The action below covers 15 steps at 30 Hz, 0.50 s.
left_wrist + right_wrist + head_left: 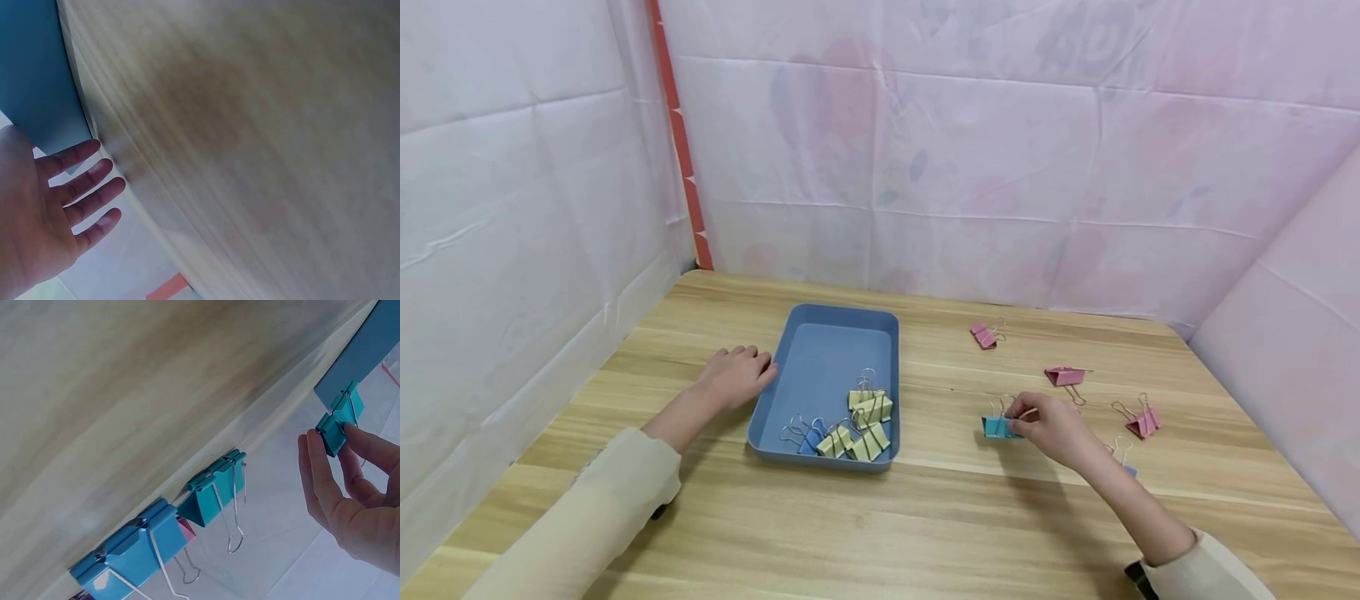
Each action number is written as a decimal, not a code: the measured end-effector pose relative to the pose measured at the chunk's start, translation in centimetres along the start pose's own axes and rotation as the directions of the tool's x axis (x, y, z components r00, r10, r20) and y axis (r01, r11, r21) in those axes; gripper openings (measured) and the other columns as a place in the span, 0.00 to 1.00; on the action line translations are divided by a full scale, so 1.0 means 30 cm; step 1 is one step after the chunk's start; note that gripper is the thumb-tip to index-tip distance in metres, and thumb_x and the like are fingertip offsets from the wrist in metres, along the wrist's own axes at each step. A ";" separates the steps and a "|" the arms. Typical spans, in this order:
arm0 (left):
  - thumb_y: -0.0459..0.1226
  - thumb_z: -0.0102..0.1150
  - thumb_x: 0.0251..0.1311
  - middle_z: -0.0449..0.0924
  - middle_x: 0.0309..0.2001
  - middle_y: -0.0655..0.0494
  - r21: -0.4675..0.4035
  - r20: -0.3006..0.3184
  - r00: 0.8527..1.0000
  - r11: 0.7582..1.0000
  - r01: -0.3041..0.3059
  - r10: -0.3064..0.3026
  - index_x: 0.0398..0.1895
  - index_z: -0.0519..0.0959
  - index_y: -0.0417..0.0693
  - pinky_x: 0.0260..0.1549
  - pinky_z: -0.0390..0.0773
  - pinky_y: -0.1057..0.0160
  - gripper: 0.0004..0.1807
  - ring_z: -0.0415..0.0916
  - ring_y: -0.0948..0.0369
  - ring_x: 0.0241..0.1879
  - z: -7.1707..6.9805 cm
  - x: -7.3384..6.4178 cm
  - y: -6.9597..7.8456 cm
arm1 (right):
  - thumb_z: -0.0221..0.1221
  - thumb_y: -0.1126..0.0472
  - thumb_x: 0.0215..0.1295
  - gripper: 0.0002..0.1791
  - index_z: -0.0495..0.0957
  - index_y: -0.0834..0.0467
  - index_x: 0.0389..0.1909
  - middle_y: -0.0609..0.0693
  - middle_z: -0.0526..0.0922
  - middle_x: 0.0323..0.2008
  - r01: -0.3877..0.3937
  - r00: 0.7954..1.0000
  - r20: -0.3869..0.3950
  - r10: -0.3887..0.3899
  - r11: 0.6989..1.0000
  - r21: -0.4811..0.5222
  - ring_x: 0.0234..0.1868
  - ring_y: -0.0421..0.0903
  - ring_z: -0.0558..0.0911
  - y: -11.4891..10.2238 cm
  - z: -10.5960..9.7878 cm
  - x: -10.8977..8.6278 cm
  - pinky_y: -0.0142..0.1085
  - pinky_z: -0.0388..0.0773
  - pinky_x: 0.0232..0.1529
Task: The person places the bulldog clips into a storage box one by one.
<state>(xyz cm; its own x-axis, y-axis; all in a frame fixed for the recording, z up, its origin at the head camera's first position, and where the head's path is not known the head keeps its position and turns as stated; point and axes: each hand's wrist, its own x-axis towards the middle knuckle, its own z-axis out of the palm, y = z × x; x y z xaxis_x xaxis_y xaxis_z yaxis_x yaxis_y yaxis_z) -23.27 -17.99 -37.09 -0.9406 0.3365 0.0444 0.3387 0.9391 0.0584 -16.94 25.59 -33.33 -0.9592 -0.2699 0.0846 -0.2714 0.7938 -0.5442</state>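
Between thumb and fingers my right hand [1051,429] pinches a teal binder clip [332,434], low over the table to the right of the tray. In the right wrist view, a similar teal clip [351,402] shows just past the fingertips. Another teal clip [215,490] stands behind that hand, beside a larger blue binder clip [131,544]. At the left rim of the blue-grey tray [831,312], my left hand [735,379] touches the edge with loose fingers, spread in the left wrist view. Inside the tray's near right part lie several yellow clips [870,442] and a blue clip [811,439].
Three pink binder clips lie on the right of the wooden table [790,533]: one far back [984,336], one nearer [1064,377], one farther right [1144,422]. Hanging cloth [970,167] encloses the table at the back and both sides.
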 end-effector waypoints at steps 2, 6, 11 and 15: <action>0.46 0.36 0.67 0.74 0.44 0.41 0.001 -0.007 1.000 1.000 -0.003 0.003 0.46 0.75 0.38 0.42 0.68 0.44 0.23 0.71 0.44 0.45 -0.001 0.001 0.000 | 0.60 0.69 0.55 0.02 0.77 0.63 0.28 0.54 0.80 0.33 -0.003 1.000 -0.001 0.003 1.000 -0.002 0.36 0.55 0.80 -0.009 0.000 0.001 0.42 0.77 0.31; 0.46 0.36 0.67 0.74 0.42 0.41 0.003 -0.009 1.000 1.000 -0.006 0.006 0.45 0.76 0.38 0.41 0.68 0.44 0.23 0.71 0.45 0.44 -0.004 0.000 0.001 | 0.60 0.68 0.57 0.02 0.77 0.62 0.28 0.53 0.80 0.33 -0.001 1.000 0.000 0.001 1.000 -0.012 0.37 0.55 0.80 -0.027 0.001 0.001 0.42 0.77 0.31; 0.46 0.36 0.67 0.74 0.41 0.42 0.007 -0.011 1.000 1.000 -0.010 0.010 0.45 0.76 0.38 0.40 0.69 0.45 0.23 0.72 0.45 0.43 -0.003 -0.001 0.002 | 0.61 0.68 0.56 0.01 0.77 0.61 0.28 0.52 0.80 0.33 0.041 0.999 -0.016 -0.041 0.999 -0.009 0.37 0.54 0.81 -0.047 0.004 0.007 0.42 0.77 0.32; 0.46 0.36 0.67 0.74 0.42 0.42 0.008 -0.016 1.000 1.000 -0.011 0.011 0.45 0.76 0.38 0.40 0.69 0.46 0.23 0.72 0.45 0.43 -0.001 0.000 0.001 | 0.61 0.69 0.55 0.02 0.77 0.61 0.27 0.51 0.80 0.32 0.075 0.997 -0.026 -0.075 0.997 -0.010 0.36 0.53 0.81 -0.063 0.004 0.014 0.43 0.76 0.33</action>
<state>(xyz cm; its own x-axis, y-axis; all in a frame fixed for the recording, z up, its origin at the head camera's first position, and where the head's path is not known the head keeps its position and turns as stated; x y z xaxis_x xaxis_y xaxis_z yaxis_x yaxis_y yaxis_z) -23.26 -17.98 -37.07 -0.9364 0.3456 0.0606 0.3487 0.9359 0.0500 -16.82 23.91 -32.37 -0.9379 -0.3145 0.1467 -0.3431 0.7770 -0.5278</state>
